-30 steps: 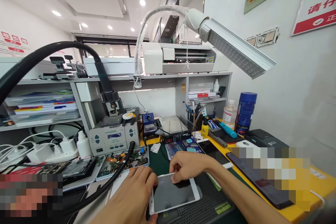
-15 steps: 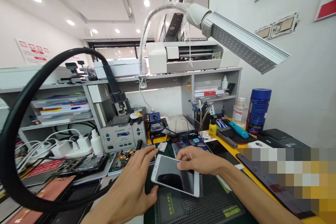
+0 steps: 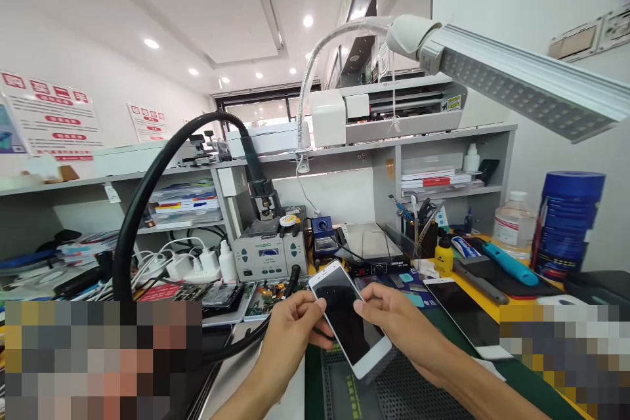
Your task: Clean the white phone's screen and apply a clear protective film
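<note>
A white-framed smartphone (image 3: 350,325) with a dark, glossy screen is held tilted above the mat. My left hand (image 3: 294,331) is closed at its left edge, thumb at the rim and the other fingers partly hidden behind. On the opposite edge, my right hand (image 3: 394,318) grips it between thumb and curled fingers. Beneath lies a black perforated mat (image 3: 418,394) with yellow-green lettering. To the right, another white phone (image 3: 460,312) with a dark screen rests on the bench.
A grey rework station (image 3: 268,256) stands behind, its thick black hose (image 3: 132,223) arching over the left side. A lamp (image 3: 522,82) overhangs the right. Beyond the hands are a yellow bottle (image 3: 443,257), a tool holder (image 3: 418,236) and a circuit-board tray (image 3: 270,298).
The phone has turned more upright and shifted right in the picture. My left hand has gone from spread fingers beside it to gripping its edge. The camera view has swung left.
</note>
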Demonstrator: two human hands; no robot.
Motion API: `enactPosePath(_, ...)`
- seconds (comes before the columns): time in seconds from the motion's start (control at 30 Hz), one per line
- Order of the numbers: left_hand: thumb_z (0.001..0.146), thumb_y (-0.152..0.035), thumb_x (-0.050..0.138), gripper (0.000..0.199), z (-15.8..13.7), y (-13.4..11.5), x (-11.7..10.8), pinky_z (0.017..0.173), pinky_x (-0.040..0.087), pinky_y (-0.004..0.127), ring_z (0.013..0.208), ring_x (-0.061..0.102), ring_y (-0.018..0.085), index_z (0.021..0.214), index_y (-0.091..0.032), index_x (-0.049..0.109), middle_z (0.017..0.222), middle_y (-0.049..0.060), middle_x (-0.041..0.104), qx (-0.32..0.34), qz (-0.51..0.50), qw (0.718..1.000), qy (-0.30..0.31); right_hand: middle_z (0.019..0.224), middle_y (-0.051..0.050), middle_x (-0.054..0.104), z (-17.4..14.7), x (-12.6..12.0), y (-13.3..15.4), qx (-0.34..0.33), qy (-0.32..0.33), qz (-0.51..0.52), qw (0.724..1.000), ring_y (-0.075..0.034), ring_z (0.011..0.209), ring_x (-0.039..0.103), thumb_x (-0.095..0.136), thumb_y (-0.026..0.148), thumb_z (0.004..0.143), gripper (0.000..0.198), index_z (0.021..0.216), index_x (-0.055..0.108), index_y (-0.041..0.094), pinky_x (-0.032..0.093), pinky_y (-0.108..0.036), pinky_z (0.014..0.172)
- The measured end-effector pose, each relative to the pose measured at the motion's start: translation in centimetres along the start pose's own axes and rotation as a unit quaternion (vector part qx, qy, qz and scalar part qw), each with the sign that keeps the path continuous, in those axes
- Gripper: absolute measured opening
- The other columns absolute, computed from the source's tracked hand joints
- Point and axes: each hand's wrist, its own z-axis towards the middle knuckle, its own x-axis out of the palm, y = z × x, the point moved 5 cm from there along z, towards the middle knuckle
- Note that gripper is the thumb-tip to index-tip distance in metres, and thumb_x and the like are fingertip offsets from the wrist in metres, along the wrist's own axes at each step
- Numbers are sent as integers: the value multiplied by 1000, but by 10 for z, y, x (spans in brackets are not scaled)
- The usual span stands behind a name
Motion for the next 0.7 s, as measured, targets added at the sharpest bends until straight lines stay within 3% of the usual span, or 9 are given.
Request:
enactPosePath(0.23, 79, -51, 71, 39, -1, -8, -1, 59, 56, 29, 56, 64, 16, 78, -15, 58, 63, 4, 66, 12, 3, 1000, 16, 59, 10, 34, 0, -2, -3, 28, 17, 14, 999, -9, 53, 20, 72, 53, 79, 41, 80, 47, 21, 17, -26, 50)
enactPosePath(0.47, 81, -57, 68, 43, 0, -13, -1, 61, 56, 30, 60, 63, 16, 80, -15, 58, 63, 1, 62, 42, 5, 998, 52, 65, 7, 48, -1, 4, -6, 68, 68, 82, 992, -10, 56, 43, 75, 53, 79, 43, 80, 45, 22, 35, -24, 54)
enactPosePath(0.7, 82, -61, 65, 47, 0, -16, -4, 63, 56, 33, 61, 62, 16, 83, -14, 60, 65, 2, 62, 53, 21, 995, 82, 65, 7, 49, -2, 8, -4, 80, 101, 113, 985, -10, 58, 51, 77, 47, 79, 42, 79, 44, 21, 43, -26, 57)
